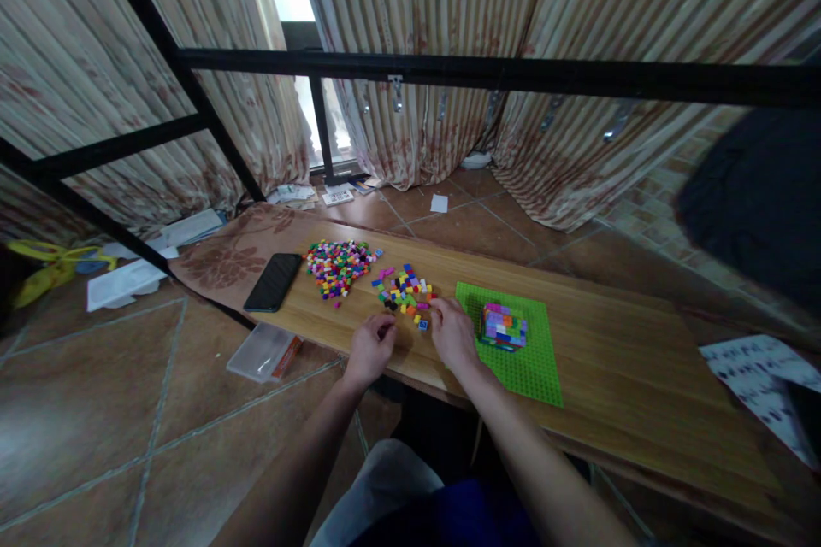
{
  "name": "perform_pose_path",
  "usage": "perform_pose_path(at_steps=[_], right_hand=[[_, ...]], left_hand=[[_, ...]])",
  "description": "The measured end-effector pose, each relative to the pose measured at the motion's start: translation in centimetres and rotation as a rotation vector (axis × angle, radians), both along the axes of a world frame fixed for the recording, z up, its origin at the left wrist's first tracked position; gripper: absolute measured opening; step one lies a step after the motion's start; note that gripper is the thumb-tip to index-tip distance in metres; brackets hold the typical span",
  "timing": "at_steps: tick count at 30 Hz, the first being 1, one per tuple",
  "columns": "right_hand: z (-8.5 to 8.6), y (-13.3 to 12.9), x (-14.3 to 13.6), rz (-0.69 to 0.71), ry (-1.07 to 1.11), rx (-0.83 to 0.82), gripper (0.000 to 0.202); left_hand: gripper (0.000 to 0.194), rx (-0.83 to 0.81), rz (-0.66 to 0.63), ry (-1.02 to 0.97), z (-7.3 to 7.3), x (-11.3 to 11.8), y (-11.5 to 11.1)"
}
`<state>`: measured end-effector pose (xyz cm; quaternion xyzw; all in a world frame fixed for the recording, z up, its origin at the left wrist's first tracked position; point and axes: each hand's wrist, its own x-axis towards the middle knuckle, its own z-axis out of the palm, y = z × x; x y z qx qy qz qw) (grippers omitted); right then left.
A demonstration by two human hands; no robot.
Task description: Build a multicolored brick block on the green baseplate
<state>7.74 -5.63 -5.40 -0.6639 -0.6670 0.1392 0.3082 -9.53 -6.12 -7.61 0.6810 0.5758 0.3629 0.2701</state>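
My left hand [372,348] is at the near edge of the wooden board, its fingers curled together in a pinch; whatever may be between them is too small to make out. My right hand [454,333] reaches to the right side of a small spread of toy building bricks [404,284], fingers slightly apart, the tips beside a magenta brick [422,306]. A blue brick [422,326] lies between the hands. To the right, a boxy multicoloured brick structure [504,326] stands on a green studded baseplate [542,367].
A larger heap of bricks [339,267] lies further left, next to a black phone [273,282]. Below the board's left end is a clear plastic box [260,352] on the floor. A black metal frame bar [449,68] crosses in front of striped curtains. Printed sheets [763,385] lie at right.
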Motion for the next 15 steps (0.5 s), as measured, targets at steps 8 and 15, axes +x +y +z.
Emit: perform_pose_path(at_steps=[8,15], right_hand=[[-1.2,2.0,-0.5,0.055,-0.088,-0.02,0.018],[-1.0,-1.9,1.1,0.019,0.121,0.062,0.019]], left_hand=[[0.016,-0.01,0.015,-0.012,0.0,0.1,0.0],[0.017,-0.004,0.017,0.017,0.0,0.0,-0.1]])
